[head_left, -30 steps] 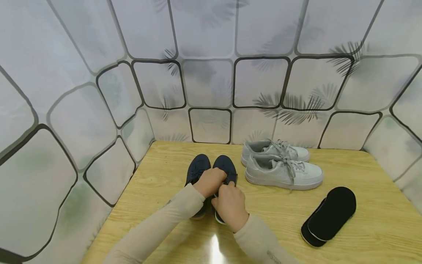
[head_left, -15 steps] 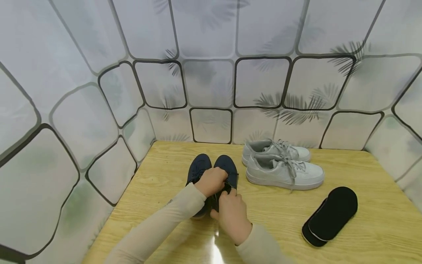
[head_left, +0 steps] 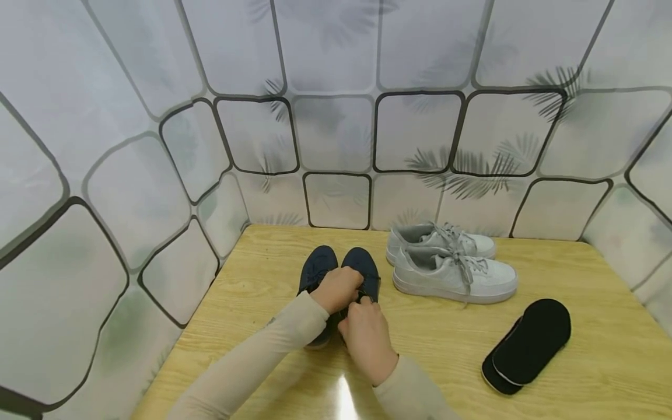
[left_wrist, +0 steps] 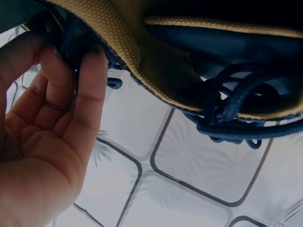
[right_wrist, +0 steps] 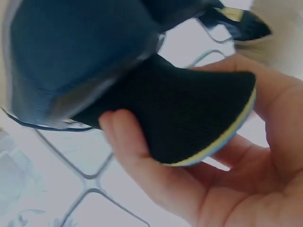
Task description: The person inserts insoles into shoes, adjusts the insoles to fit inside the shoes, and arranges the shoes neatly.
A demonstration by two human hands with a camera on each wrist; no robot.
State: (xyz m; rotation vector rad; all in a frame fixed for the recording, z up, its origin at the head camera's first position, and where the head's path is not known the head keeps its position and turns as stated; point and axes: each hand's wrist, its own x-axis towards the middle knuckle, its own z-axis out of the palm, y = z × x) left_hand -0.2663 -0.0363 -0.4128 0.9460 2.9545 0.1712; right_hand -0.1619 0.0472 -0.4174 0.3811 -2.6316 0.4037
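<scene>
A pair of navy lace-up shoes stands side by side, toes pointing away: the left shoe (head_left: 317, 265) and the right shoe (head_left: 361, 261). My left hand (head_left: 338, 289) reaches over the left shoe and grips the right shoe near its laces. In the left wrist view its fingers pinch the upper by a lace, with the tan lining (left_wrist: 130, 45) showing. My right hand (head_left: 368, 335) holds the wide end of a black insole (right_wrist: 194, 113) with a yellow and light-blue edge, thumb and fingers on opposite faces. The insole's other end is hidden at the shoe.
Two white sneakers, the near one (head_left: 454, 277) in front of the far one (head_left: 483, 244), stand at the back right. Black insoles (head_left: 527, 344) lie overlapped on the wooden table (head_left: 236, 356). Patterned fabric walls (head_left: 336, 134) rise at the back and sides.
My right hand with the insole drew slightly toward me, then moved forward again to the shoe. My left hand has kept its hold on the shoe.
</scene>
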